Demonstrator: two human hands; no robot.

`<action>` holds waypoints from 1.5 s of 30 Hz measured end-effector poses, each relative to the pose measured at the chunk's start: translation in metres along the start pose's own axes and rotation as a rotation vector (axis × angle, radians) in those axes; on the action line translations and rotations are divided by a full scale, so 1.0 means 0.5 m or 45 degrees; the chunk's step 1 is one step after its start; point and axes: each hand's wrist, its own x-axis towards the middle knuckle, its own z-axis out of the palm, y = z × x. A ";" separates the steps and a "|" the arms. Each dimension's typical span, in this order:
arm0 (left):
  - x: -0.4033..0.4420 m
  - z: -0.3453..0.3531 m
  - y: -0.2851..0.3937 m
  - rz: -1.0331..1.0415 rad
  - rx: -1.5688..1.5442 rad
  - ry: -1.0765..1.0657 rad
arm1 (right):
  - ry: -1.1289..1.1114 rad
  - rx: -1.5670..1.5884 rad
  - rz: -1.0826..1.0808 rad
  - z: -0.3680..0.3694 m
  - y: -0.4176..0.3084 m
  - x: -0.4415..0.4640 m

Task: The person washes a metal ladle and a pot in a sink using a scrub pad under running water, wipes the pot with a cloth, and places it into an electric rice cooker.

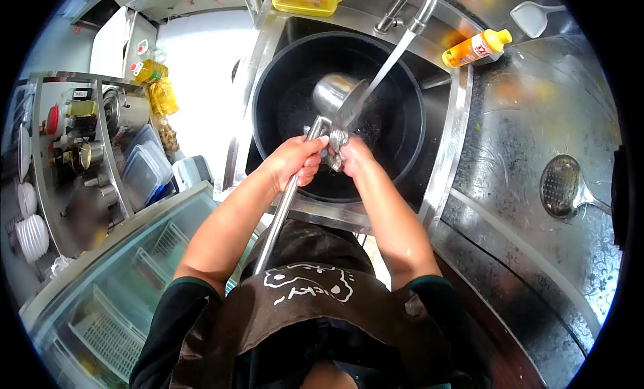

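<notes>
Your left hand (295, 162) is wrapped around the handle of a steel ladle (333, 95), thumb laid along the shaft. Your right hand (354, 155) holds a crumpled scourer (337, 146), pressing it to the ladle where handle and bowl meet; how those fingers close behind it you cannot tell from here. Your 2 hands are just beside each other, over the lower half of a black tub (268, 134), left at about 7 o'clock from its centre and right near 5. The ladle's bowl hangs over the tub's middle, toward 12, and its handle runs down toward 7, over your apron (315, 298).

The tub sits in the sink (458, 127). From 1 o'clock the tap (424, 18) sends a stream of water down to the bowl's rim. Clockwise on the steel counter (500, 130), a yellow bottle (473, 50) lies on its side at 2 o'clock, a white spatula (531, 20) farther out that way, and a skimmer (562, 187) between 3 and 4.
</notes>
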 end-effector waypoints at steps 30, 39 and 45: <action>0.055 -0.071 0.088 0.272 2.768 0.960 | 0.011 -2.180 -0.293 -0.129 -0.001 0.069; 0.125 -0.098 0.103 0.452 3.373 1.013 | -0.916 -2.656 0.144 -0.117 0.145 0.197; 0.029 -0.141 0.078 1.575 2.779 0.668 | -0.457 -2.849 -0.231 -0.235 -0.017 0.243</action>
